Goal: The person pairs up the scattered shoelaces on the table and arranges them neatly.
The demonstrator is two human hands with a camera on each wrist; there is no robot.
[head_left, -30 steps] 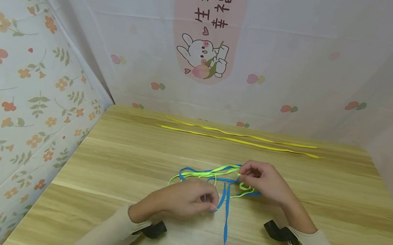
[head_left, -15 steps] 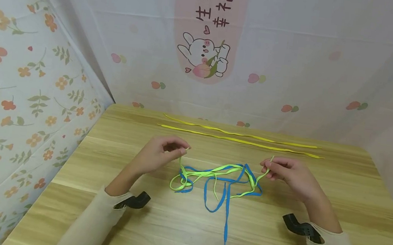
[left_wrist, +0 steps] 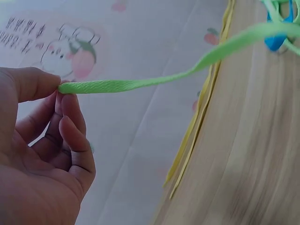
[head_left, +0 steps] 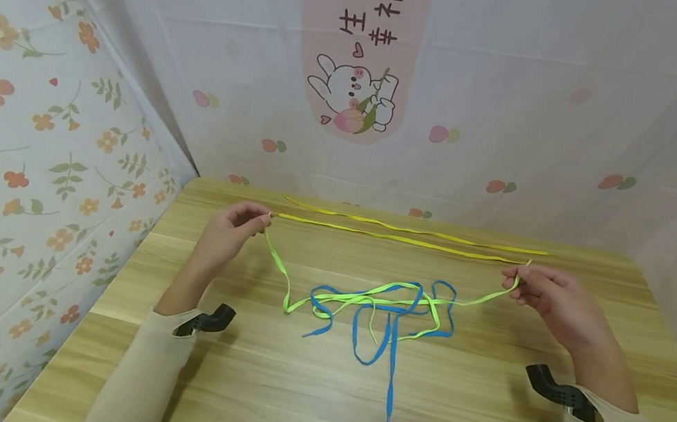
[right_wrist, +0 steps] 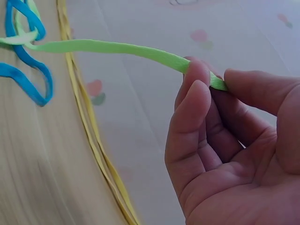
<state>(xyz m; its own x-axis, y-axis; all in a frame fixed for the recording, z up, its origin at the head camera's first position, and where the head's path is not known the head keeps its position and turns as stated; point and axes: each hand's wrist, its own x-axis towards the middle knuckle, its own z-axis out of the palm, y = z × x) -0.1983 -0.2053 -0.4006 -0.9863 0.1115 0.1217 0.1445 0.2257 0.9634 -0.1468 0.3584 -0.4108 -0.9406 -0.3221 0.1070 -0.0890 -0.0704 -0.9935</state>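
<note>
A neon-green shoelace (head_left: 484, 299) stretches between both hands, tangled in the middle with blue shoelaces (head_left: 390, 384) on the wooden table. My left hand (head_left: 218, 242) pinches one end between thumb and fingertips at the far left, lifted over the table. In the left wrist view that end of the green lace (left_wrist: 108, 86) runs taut from the fingers. At the right, my right hand (head_left: 568, 314) pinches another green end, its tip poking up above the fingers. Up close in the right wrist view, the green strip (right_wrist: 117, 48) passes between thumb and fingers.
Two yellow shoelaces (head_left: 385, 237) lie nearly parallel along the back of the wooden table (head_left: 292, 401). Behind them hangs a white printed curtain (head_left: 512, 119); a flowered cloth (head_left: 50, 206) covers the left side.
Both hands have drawn apart, left hand to the left and right hand to the right, each pulling a green end out of the tangle. The blue laces have shifted slightly.
</note>
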